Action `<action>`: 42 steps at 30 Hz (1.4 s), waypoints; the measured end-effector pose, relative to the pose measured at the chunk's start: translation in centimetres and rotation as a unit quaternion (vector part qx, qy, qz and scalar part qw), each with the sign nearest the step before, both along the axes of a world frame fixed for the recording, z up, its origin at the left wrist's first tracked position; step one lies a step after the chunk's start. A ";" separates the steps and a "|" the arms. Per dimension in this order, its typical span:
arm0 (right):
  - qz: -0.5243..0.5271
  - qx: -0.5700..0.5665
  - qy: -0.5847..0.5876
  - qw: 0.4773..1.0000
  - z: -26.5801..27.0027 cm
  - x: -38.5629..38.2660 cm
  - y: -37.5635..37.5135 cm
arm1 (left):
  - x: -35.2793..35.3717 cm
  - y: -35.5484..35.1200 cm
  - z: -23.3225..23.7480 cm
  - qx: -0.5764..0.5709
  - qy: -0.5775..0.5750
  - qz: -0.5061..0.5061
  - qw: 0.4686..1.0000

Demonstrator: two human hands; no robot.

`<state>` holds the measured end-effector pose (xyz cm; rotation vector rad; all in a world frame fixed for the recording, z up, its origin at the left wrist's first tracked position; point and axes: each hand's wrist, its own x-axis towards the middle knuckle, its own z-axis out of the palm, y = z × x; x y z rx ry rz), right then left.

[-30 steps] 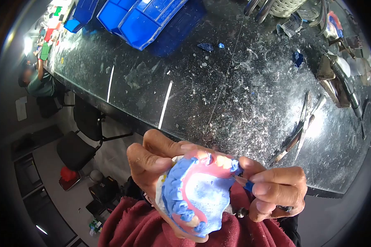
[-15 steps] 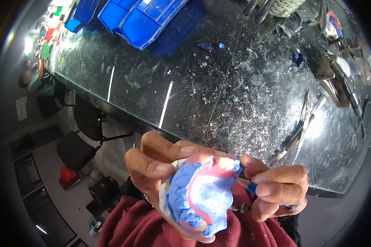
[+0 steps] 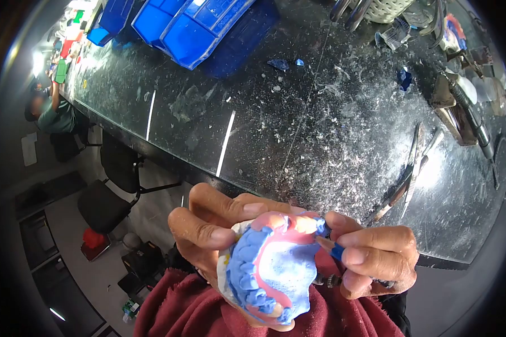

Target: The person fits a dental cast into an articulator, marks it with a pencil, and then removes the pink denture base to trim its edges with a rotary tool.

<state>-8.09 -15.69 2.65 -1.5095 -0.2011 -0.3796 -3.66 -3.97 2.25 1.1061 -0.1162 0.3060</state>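
My left hand wraps round a dental model and holds it tilted over my lap. The model has blue teeth, a pink gum band and a pale blue palate, with a few cream teeth and a whitish base at its left side. A blue pencil is pinched in the fingers of my right hand. Its sharpened point lies at the pink band near the right end of the arch; whether it touches cannot be told. Below the pencil, a dark metal screw shows between model and right hand, partly hidden.
White dust and scraps cover the dark bench. Blue bins stand at the back left. Metal hand tools lie to the right, near a handpiece. A co-worker sits far left, beyond a black chair.
The pencil and my right hand have shifted slightly up and left along the pink band. The model has moved very little, and both grips stay the same.
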 end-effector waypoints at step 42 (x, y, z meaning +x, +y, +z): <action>-0.098 0.046 -0.014 0.994 -1.7 -0.3 0.6 | -0.3 2.4 1.2 0.024 0.150 -0.110 0.982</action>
